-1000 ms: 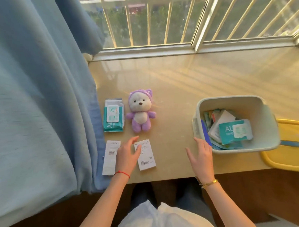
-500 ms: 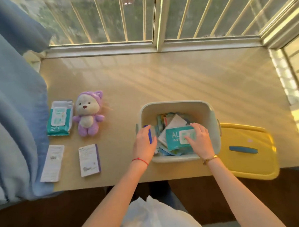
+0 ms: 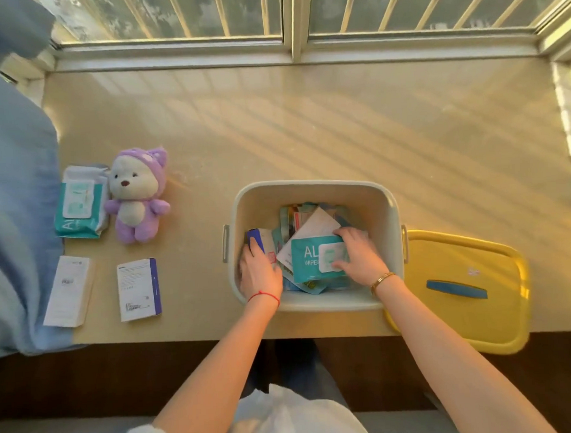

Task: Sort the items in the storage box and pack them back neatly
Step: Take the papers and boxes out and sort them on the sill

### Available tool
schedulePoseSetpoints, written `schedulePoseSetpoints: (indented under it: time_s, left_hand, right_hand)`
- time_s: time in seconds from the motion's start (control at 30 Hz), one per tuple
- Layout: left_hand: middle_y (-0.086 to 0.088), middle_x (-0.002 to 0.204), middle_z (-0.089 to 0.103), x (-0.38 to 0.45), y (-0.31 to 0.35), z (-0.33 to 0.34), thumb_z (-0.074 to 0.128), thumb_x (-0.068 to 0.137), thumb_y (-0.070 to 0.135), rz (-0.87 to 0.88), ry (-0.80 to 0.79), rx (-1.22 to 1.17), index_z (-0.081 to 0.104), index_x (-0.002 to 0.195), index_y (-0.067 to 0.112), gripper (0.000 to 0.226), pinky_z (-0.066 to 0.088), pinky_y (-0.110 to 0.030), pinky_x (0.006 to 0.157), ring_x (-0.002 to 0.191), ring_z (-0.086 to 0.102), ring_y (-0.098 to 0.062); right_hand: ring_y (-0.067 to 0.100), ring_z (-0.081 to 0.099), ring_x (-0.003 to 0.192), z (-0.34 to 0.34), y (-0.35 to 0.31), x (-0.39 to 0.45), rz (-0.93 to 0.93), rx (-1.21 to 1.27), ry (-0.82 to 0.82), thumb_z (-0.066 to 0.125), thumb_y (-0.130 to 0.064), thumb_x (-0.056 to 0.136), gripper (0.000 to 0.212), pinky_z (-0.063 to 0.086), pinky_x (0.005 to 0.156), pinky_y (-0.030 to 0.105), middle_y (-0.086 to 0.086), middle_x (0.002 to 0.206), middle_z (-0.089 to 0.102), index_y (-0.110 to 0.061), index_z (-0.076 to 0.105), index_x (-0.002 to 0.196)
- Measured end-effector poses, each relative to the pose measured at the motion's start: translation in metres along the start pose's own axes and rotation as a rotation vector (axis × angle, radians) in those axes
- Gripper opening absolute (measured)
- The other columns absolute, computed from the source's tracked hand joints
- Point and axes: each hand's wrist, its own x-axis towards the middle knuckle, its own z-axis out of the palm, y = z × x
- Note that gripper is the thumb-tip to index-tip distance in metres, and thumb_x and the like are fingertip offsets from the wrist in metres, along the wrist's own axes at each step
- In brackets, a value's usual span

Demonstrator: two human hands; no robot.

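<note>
While both arms reach forward from the bottom of the view, a pale storage box (image 3: 312, 190) sits near the front edge of a tan bench (image 3: 306, 123), roughly at its middle. Inside the box, the left hand (image 3: 259, 276) has its grip curled round a small white carton with a blue end (image 3: 258, 242) at the box's left wall. The right hand (image 3: 359, 257) has its grip clamped on a teal wipes pack (image 3: 309, 259) lying on top of a loose heap of sachets and papers (image 3: 305, 217). A red string circles the left wrist and a gold bracelet the right. Just beside the box on the right, a yellow lid (image 3: 461, 293) with a blue handle lies flat, overhanging the bench's front edge. Toward the bench's left edge lie four sorted things: a second teal wipes pack (image 3: 80, 202), a purple plush bear (image 3: 139, 193) just beside it on its back, and nearer the front edge two white cartons, a plain one (image 3: 68, 291) and one with a purple spine (image 3: 138, 290), set apart. A blue curtain (image 3: 11, 195) hangs over the left edge. Barred windows (image 3: 203, 13) run along the far edge.
</note>
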Motion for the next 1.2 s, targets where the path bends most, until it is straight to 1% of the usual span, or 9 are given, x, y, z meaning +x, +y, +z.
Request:
schedulePoseSetpoints:
  time_s: [0.23,0.33,0.47,0.6,0.7,0.83,1.0,1.1,1.2]
  left_hand:
    - [-0.01,0.14,0.041,-0.001,0.0,-0.004,0.06,0.088,0.014,0.023,-0.001,-0.069,0.015,0.149,0.019,0.076,0.045,-0.044,0.094,0.12,0.051,-0.031]
    - [-0.006,0.138,0.043,-0.002,-0.002,-0.017,0.058,0.086,0.01,0.094,-0.009,-0.112,0.02,0.148,0.024,0.073,0.048,-0.042,0.089,0.116,0.054,-0.029]
    - [0.001,0.136,0.049,-0.006,-0.011,-0.046,0.06,0.082,0.003,0.175,0.017,-0.302,0.027,0.146,0.027,0.075,0.05,-0.032,0.091,0.117,0.055,-0.018]
    - [0.009,0.13,0.054,-0.016,-0.024,-0.091,0.065,0.082,0.005,0.263,0.014,-0.524,0.035,0.141,0.031,0.071,0.057,-0.032,0.083,0.109,0.058,-0.007]
    - [0.016,0.124,0.055,-0.02,-0.045,-0.132,0.067,0.082,0.004,0.248,0.035,-0.728,0.039,0.137,0.035,0.069,0.058,-0.026,0.073,0.105,0.061,-0.007]
    - [0.016,0.128,0.054,-0.013,-0.097,-0.182,0.067,0.082,0.003,0.219,0.051,-0.88,0.037,0.141,0.031,0.072,0.057,-0.024,0.076,0.106,0.06,-0.002]
    - [0.012,0.129,0.055,0.011,-0.191,-0.216,0.068,0.081,0.002,0.092,0.034,-0.89,0.04,0.139,0.029,0.07,0.057,-0.032,0.082,0.109,0.061,-0.012]
    - [0.003,0.135,0.053,0.031,-0.243,-0.223,0.067,0.081,-0.001,0.016,-0.043,-0.871,0.04,0.139,0.026,0.07,0.057,-0.024,0.074,0.112,0.059,-0.015]
    - [-0.001,0.137,0.052,0.054,-0.285,-0.222,0.068,0.08,-0.002,-0.015,-0.127,-0.845,0.039,0.138,0.025,0.07,0.054,-0.014,0.065,0.11,0.056,-0.012]
  right_hand:
    - [0.026,0.041,0.114,0.0,0.001,0.006,-0.047,-0.26,-0.014,0.074,-0.049,0.067,0.073,0.024,0.111,0.042,0.004,0.121,0.046,-0.023,0.046,0.13]
    - [0.022,0.043,0.108,-0.001,-0.003,0.004,-0.046,-0.145,-0.03,0.078,-0.04,0.066,0.064,0.037,0.093,0.033,0.003,0.115,0.047,-0.02,0.048,0.119]
    - [0.022,0.057,0.085,-0.007,-0.014,-0.009,-0.001,-0.007,0.024,0.076,-0.036,0.071,0.045,0.041,0.068,0.031,-0.002,0.09,0.057,-0.022,0.041,0.096]
    - [0.013,0.06,0.077,-0.025,-0.043,-0.027,0.101,0.237,0.177,0.073,-0.038,0.078,0.042,0.049,0.057,0.027,-0.007,0.09,0.06,-0.021,0.041,0.098]
    - [0.011,0.063,0.079,-0.04,-0.08,-0.035,0.133,0.376,0.254,0.071,-0.039,0.081,0.041,0.052,0.059,0.027,-0.008,0.093,0.062,-0.022,0.042,0.104]
    - [0.008,0.061,0.079,-0.051,-0.147,-0.032,0.091,0.502,0.3,0.068,-0.04,0.084,0.039,0.048,0.058,0.02,-0.008,0.093,0.061,-0.019,0.044,0.107]
    - [0.006,0.062,0.081,-0.033,-0.248,-0.009,0.103,0.724,0.25,0.066,-0.041,0.085,0.042,0.053,0.064,0.026,-0.003,0.096,0.063,-0.011,0.047,0.109]
    - [0.01,0.064,0.086,-0.004,-0.306,0.015,0.141,0.811,0.23,0.067,-0.041,0.085,0.044,0.051,0.067,0.023,-0.002,0.1,0.064,-0.01,0.049,0.11]
    - [0.016,0.065,0.09,0.032,-0.366,0.047,0.153,0.811,0.216,0.068,-0.043,0.083,0.048,0.054,0.073,0.03,0.002,0.102,0.065,-0.008,0.05,0.111]
